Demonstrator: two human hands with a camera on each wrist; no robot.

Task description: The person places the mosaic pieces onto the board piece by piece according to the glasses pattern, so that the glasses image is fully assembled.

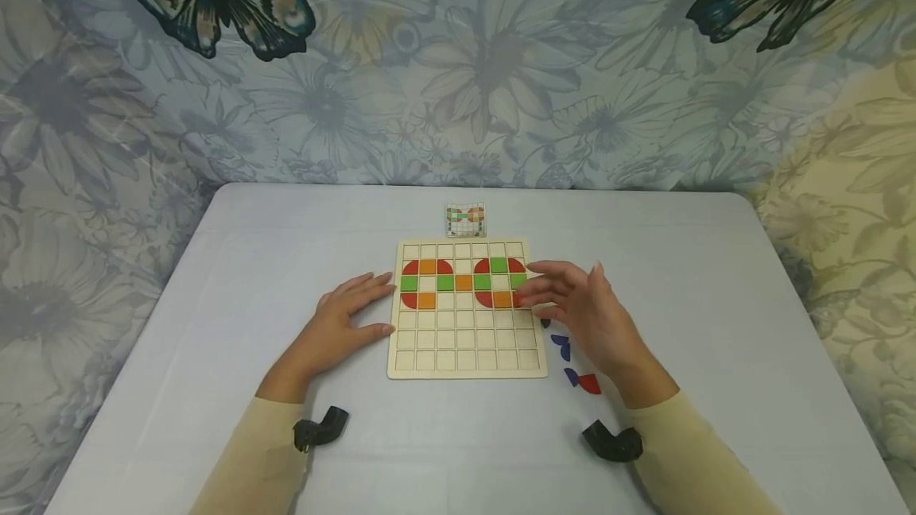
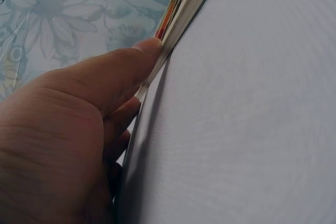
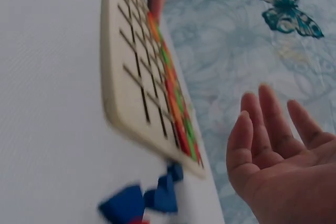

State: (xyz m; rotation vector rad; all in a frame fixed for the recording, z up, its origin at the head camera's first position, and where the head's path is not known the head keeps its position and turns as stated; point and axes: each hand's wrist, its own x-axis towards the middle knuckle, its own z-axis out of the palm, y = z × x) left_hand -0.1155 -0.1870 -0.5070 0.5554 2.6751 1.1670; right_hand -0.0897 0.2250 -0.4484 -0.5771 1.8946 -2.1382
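A pale wooden grid board [image 1: 465, 340] lies on the table with red, orange and green pieces set in its upper rows, forming two rounded shapes joined by an orange square [image 1: 463, 283]. My left hand [image 1: 332, 340] rests at the board's left edge, with its thumb and fingertips touching the rim. Over the right edge hovers my right hand [image 1: 590, 324], its fingers apart and loosely bent; the right wrist view shows nothing in it. In the head view its fingertips partly hide the red corner piece [image 1: 518, 299] at the lower right of the right-hand shape.
Several loose blue pieces [image 1: 565, 350] and a red quarter-round piece [image 1: 590, 385] lie right of the board, beneath my right hand. A small pattern card [image 1: 465, 221] lies just beyond the board's far edge. Behind the white table [image 1: 322, 229] hangs a flowered, butterfly-printed cloth [image 1: 494, 62].
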